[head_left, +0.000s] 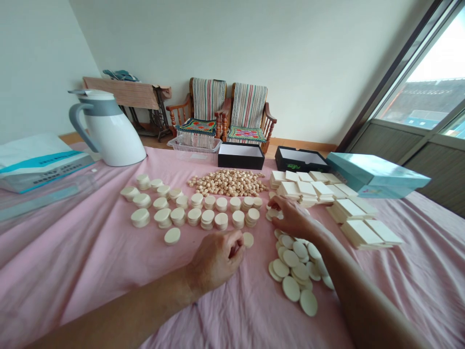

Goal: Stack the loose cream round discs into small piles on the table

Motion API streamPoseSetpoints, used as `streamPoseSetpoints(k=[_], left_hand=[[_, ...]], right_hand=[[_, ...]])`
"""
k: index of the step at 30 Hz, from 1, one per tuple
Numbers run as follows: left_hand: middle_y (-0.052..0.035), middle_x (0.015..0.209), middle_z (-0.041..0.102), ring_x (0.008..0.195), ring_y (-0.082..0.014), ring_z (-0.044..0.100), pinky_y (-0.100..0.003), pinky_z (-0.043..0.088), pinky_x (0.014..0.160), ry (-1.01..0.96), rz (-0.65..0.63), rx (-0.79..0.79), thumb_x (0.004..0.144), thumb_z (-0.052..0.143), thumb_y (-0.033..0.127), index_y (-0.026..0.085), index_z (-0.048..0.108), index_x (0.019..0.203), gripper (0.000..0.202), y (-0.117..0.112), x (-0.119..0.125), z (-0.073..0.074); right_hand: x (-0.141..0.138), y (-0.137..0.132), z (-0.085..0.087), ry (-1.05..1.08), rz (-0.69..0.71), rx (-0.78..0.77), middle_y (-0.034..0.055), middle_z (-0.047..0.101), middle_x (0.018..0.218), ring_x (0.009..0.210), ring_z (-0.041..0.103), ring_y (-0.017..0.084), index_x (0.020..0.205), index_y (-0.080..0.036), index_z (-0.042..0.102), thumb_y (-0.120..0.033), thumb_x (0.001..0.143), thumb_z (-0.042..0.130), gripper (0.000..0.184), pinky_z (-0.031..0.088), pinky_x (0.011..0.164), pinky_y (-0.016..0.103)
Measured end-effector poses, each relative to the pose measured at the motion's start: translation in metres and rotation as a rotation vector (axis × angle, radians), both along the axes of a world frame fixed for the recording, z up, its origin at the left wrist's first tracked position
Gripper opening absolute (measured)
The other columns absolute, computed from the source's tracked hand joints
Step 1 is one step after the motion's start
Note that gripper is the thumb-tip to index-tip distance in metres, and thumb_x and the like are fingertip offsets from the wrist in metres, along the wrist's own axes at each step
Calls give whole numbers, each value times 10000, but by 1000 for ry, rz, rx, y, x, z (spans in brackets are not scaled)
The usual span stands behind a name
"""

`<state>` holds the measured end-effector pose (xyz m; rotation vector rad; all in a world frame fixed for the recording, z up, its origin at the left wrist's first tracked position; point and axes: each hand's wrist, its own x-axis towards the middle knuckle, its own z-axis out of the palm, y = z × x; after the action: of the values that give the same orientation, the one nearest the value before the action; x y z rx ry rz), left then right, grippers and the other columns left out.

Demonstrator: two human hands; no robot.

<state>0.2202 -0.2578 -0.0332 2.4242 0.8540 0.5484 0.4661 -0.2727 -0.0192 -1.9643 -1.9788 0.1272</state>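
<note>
My left hand (220, 257) is closed, its fingers curled in. Whether anything is inside it is hidden. Just beyond its fingertips lies a round wooden disc (248, 240) on the pink cloth. My right hand (290, 215) reaches forward with fingers bent down onto a pale wooden disc (273, 214) beside the stacks. Below the right wrist spreads a loose pile of wooden discs (290, 258). Several short disc stacks (208, 218) stand in rows left of the right hand, and a lone disc (172, 236) lies in front of them.
Behind the stacks is a heap of small wooden pieces (228, 182). Stacked wooden rectangles (358, 231) sit at right, near a light blue box (378, 174). Black boxes (241, 156), a clear plastic tray (195, 144), a white jug (112, 131) and a bag (43, 162) line the far side.
</note>
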Motion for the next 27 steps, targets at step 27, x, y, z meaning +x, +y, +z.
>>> streamPoseSetpoints(k=[27], left_hand=[[40,596,551,534,-92,480,-213,287,541,8,11,-19,794,486,165,181,537,725,87,0,1,1]], right_hand=[[-23,-5,7,-128,-105,-31,58,636,869,864,548,223,995,-184,533,-256,719,547,286,291,753,317]])
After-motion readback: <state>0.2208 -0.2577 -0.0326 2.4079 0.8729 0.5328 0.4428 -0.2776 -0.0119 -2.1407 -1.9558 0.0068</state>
